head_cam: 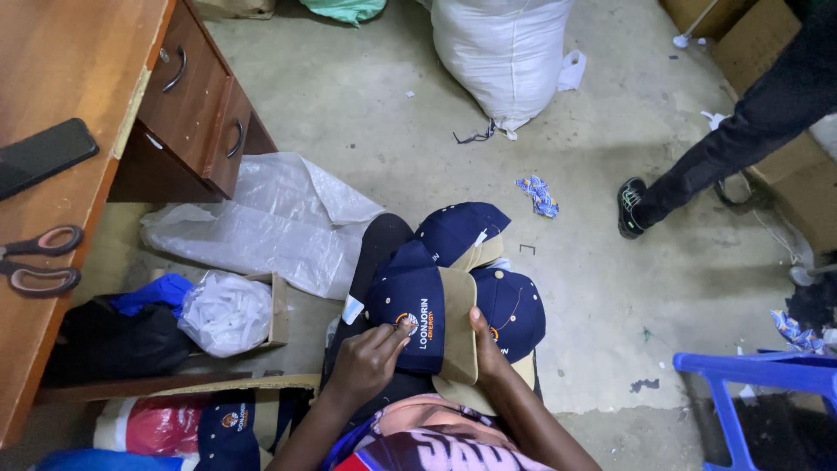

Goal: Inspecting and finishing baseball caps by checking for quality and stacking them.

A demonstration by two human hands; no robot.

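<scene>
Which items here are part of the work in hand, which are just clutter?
In hand:
left hand touching the top navy-and-tan cap
right hand steadying its tan brim
more caps stacked on the lap

Lying about:
scissors
phone
white sack
blue chair

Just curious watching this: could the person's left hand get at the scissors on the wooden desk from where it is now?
Probably yes. The left hand rests on the navy cap in the lap; the scissors lie near the desk edge on that side, nothing between, though it looks a stretch.
</scene>
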